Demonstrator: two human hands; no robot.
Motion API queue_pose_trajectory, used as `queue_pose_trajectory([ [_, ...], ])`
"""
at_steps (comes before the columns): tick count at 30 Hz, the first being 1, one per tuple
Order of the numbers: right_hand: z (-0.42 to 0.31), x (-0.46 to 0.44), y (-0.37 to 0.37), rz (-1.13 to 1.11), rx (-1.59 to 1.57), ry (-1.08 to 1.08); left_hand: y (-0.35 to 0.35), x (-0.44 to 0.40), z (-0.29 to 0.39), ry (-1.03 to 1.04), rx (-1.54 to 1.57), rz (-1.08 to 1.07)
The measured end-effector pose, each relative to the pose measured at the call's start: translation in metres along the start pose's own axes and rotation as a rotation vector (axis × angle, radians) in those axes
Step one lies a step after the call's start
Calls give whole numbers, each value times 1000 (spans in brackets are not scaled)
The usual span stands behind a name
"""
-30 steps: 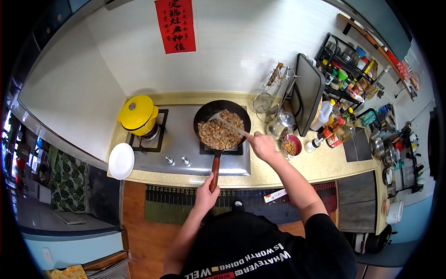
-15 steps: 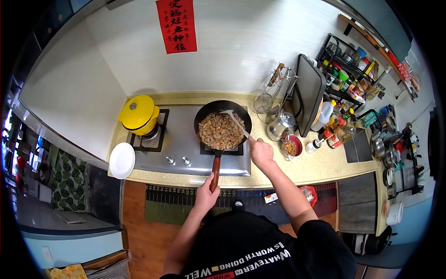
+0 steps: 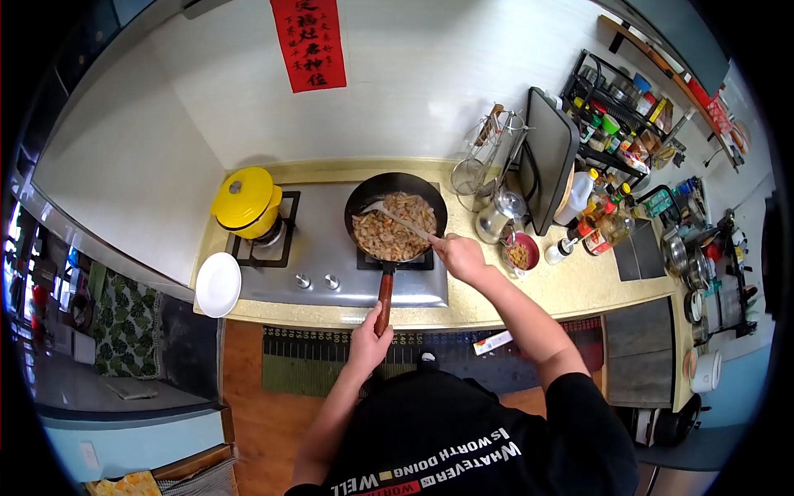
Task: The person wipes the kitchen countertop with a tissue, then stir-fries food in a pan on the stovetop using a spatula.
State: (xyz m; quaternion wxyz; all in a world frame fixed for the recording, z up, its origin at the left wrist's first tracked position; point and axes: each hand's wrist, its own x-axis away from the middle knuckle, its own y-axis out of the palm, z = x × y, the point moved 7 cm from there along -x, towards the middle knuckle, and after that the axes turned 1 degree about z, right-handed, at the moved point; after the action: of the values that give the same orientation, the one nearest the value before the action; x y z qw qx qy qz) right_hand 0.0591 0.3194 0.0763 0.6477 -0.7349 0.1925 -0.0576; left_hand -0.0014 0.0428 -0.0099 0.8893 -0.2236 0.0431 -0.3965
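My left hand [image 3: 369, 339] is wrapped round the reddish-brown wooden handle of a black wok [image 3: 361, 195], which sits over the right burner. Sliced, browned food that looks like meat [image 3: 399, 236] fills the lower part of the wok. In my right hand [image 3: 460, 255] is a pale spatula [image 3: 407, 221], gripped near the end of its handle. The spatula's blade rests in the food at the wok's left side, and its handle crosses over the food toward the right rim.
Left on the steel stove [image 3: 318, 231] stands a yellow pot [image 3: 246, 201], with a white plate [image 3: 218, 285] near the counter edge. Right of the wok are a metal pitcher [image 3: 496, 219], a red bowl [image 3: 530, 247], a white-capped shaker [image 3: 559, 250] and several sauce bottles [image 3: 610, 235].
My right hand has moved slightly left, and the spatula blade has gone from the wok's upper right to its left side. The food has shifted; my left hand keeps its hold.
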Motion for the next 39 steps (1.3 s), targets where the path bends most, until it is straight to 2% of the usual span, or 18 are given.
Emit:
queue_pose_trajectory([
  [2, 7, 2, -7, -62, 167, -162, 0, 0, -1, 15, -3, 8],
  [4, 12, 2, -36, -273, 222, -199, 1, -1, -5, 36, 2, 17],
  [6, 10, 6, -65, -219, 388, -340, 2, -2, -4, 33, 6, 11],
  [8, -3, 7, -90, -226, 464, -325, 1, -1, -1, 3, 12, -7],
  [11, -31, 8, -116, -189, 453, -293, 2, -1, -5, 18, 26, 7],
  [15, -44, -8, -109, -109, 409, -426, 6, -4, -17, 41, 47, 24],
  [18, -34, -29, -102, -185, 520, -410, 2, -3, -8, 37, 50, 36],
  [20, -54, -44, -139, -164, 496, -371, 2, -2, -6, 36, 48, 37],
  [24, -76, -89, -183, -312, 446, -234, 6, -3, -15, 30, 41, 18],
  [28, -79, -137, -167, -498, 402, -241, 4, -3, -10, 24, 14, 18],
  [31, -81, -158, -144, -648, 355, -141, 4, -2, -9, 23, 13, 22],
  [34, -90, -169, -139, -463, 478, -174, 2, -2, -6, 19, 14, 12],
  [39, -100, -178, -157, -511, 290, -69, 2, -1, -6, 49, 20, 30],
])
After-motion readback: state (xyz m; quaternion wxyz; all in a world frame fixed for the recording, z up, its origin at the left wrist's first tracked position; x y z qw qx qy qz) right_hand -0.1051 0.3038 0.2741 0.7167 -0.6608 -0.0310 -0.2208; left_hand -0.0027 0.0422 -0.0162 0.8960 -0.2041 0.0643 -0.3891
